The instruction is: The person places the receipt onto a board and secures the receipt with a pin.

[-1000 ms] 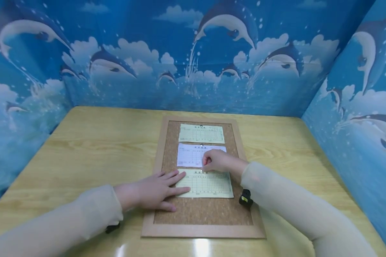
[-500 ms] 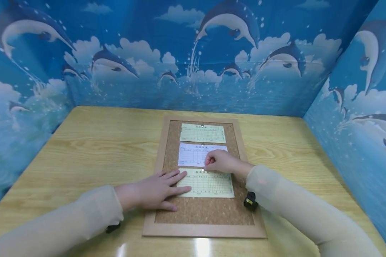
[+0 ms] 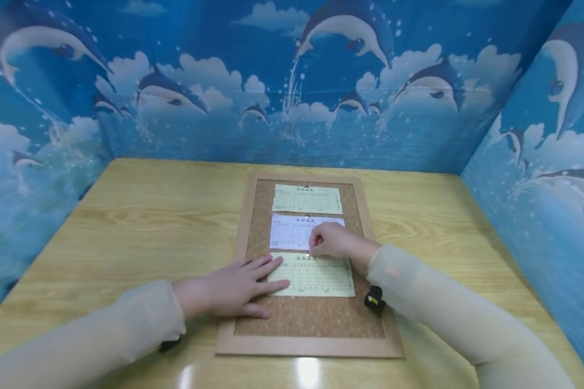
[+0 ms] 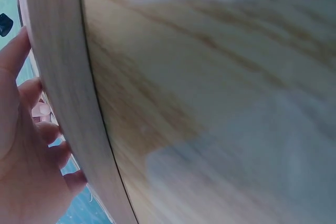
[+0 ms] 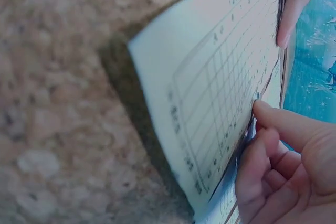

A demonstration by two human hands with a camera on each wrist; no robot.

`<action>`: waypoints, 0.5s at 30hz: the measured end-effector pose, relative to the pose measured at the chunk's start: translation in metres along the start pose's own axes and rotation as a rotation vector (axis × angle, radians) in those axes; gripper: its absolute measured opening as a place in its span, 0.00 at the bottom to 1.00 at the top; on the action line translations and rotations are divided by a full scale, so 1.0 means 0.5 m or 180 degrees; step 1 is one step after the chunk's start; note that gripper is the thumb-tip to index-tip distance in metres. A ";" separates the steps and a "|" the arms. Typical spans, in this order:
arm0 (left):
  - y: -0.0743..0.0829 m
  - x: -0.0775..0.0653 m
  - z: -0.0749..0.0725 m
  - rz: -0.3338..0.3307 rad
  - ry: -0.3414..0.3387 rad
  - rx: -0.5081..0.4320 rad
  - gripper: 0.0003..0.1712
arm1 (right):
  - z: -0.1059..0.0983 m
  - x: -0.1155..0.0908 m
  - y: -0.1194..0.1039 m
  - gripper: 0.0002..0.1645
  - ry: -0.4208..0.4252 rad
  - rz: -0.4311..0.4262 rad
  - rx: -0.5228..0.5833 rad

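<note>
My left hand (image 3: 233, 286) lies with spread fingers on the left side of the lower yellow form slip (image 3: 316, 281), pressing it to the cork board (image 3: 311, 321). In the left wrist view the fingers (image 4: 58, 156) reach over the board's wooden frame. My right hand (image 3: 333, 240) has curled fingers and pinches a small shiny pushpin (image 3: 307, 255) at the slip's top edge. Thumb and fingertips mostly hide the pin in the right wrist view, where the yellow slip's near corner (image 5: 152, 51) lifts off the cork. Part of a white form slip (image 3: 287, 229) is covered by that hand.
Another yellow slip (image 3: 306, 200) is pinned at the board's top; the white one also has a pin (image 3: 307, 216) at its top edge. The board lies on a wood-grain table (image 3: 165, 216). Dolphin-print cloth walls (image 3: 214, 124) stand behind and at both sides.
Almost nothing moves. The right hand stays at the pin and its wrist shifts slightly; the left hand keeps its place on the slip. The head view shifts a little.
</note>
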State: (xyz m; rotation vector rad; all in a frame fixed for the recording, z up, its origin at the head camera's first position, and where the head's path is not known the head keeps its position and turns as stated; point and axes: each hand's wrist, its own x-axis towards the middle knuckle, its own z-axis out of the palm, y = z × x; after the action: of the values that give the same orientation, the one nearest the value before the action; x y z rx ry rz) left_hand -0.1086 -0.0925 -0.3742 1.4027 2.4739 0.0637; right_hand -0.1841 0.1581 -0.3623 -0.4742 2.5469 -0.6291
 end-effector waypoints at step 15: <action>-0.001 -0.001 0.002 -0.0016 -0.0015 -0.0024 0.38 | -0.002 0.001 -0.010 0.09 -0.0070 0.0224 0.0104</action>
State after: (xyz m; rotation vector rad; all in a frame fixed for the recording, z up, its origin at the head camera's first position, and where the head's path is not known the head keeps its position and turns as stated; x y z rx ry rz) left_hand -0.1084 -0.0935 -0.3751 1.3919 2.4709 0.0685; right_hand -0.1838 0.1541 -0.3592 -0.3766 2.5168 -0.6354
